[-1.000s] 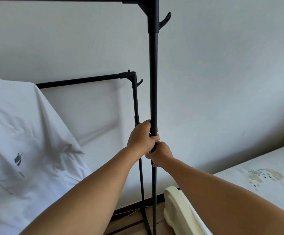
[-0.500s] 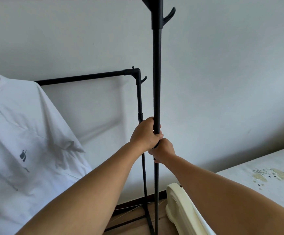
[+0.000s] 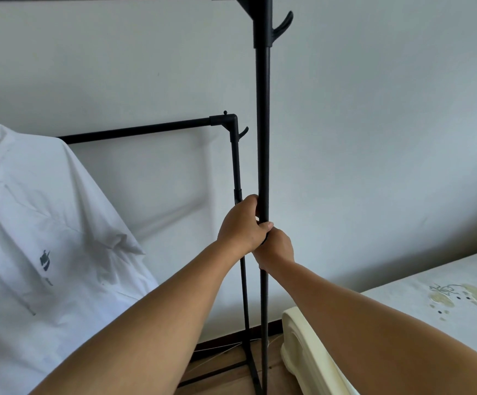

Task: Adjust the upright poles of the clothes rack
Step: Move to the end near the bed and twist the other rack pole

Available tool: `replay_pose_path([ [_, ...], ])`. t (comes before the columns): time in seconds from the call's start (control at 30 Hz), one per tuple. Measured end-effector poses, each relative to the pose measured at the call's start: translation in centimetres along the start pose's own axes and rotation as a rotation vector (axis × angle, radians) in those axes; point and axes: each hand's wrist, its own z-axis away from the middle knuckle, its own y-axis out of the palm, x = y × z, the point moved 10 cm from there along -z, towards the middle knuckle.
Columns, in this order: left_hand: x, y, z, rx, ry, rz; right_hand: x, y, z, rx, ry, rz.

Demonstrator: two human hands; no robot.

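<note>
From the head camera: the near pole runs straight up and down, dead centre. The left hand sits on top, fingers wrapped tight round it; the right hand clamps it just beneath, the two touching. The far pole stands just behind. Open wall to the right; the bed crowds low right.

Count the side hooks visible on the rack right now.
2: one hook near the top of the gripped near pole, one smaller hook at the far pole's corner. Others may sit out of frame.
</note>
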Motion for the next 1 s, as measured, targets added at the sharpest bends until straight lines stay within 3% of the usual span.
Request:
replay_pose_path([
  [0.53,-0.2,-0.4,0.4,-0.050,-0.025,-0.010,-0.1,-0.2,0.2,-0.026,-0.026,-0.090],
  [1.0,-0.8,-0.7,0.7,-0.086,-0.031,-0.067,0.5,-0.7,1.2,-0.014,-0.037,-0.021],
])
